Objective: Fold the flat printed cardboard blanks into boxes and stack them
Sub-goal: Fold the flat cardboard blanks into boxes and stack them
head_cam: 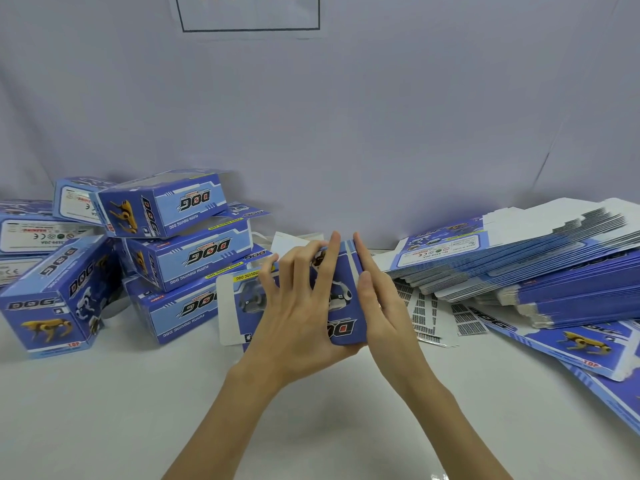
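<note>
The blue printed cardboard blank, already part-way raised into a box shape, sits in front of you just above the white table, held between both of your hands. Your left hand grips it from the near side with fingers spread and curled over its top face, while your right hand presses flat against its right end panel, fingers straight and together. A white-edged flap with a yellow strip juts out on the left, not yet tucked. Judging by its look, the card is thin and light, stiff along the panels but ready to buckle if you squeeze mid-face, and the glossy print is probably a little slippery; so take hold along the creased edges and corners, not the window side (the cut-out there likely weakens it). To your left, touching one another, stands the loose pile of finished blue dog-printed boxes, some stacked three high, one upright nearer you. To your right lies the fanned heap of flat blue-and-white blanks, with more single blanks spread on the table beside it. Behind everything hangs a pale grey backdrop bearing a sheet with a black-outlined rectangle.
</note>
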Available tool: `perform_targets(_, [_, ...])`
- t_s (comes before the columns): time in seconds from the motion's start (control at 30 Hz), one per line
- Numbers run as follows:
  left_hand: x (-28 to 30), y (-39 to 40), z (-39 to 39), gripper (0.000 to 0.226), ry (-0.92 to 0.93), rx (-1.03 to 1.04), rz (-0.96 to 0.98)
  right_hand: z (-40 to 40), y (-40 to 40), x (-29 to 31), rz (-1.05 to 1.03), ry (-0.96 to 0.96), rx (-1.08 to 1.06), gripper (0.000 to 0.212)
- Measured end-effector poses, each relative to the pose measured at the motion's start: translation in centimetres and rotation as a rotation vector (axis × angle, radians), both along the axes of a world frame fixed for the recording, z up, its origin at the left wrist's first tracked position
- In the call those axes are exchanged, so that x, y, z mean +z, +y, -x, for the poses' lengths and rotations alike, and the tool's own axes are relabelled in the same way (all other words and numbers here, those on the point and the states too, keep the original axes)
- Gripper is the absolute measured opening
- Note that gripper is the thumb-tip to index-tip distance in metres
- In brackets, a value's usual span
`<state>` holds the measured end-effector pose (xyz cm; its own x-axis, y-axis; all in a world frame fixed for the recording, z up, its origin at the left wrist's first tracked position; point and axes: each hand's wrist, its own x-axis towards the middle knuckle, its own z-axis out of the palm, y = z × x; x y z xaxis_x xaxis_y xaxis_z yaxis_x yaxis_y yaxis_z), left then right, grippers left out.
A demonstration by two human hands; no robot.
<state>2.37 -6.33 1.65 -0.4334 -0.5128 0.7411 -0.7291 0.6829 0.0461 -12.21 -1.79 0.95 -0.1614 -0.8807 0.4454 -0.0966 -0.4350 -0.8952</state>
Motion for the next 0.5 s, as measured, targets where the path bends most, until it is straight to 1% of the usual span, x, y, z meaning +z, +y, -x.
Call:
perform_targets(0.27, [-0.09, -0.07, -0.03, 0.127, -0.04, -0.001, -0.02, 0.43, -0.2, -0.02, 0.012, 0.119, -0.028, 0.045])
perform_targets(0.37, [-0.21, -0.04, 0.08, 0.128, -0.036, 0.009, -0.033, 0.57, -0.15, 0.15, 0.016, 0.129, -0.02, 0.046])
perform_targets(0.47, [-0.48, -0.14, 0.21, 0.129, -0.027, 0.0, -0.027, 0.56, -0.05, -0.06, 0.008, 0.158, -0.056, 0.045])
perform_targets(0.5, [-0.55, -0.21, 0.26, 0.128, -0.023, -0.002, -0.024, 0.5, 0.06, -0.14, 0.005, 0.134, -0.045, 0.045])
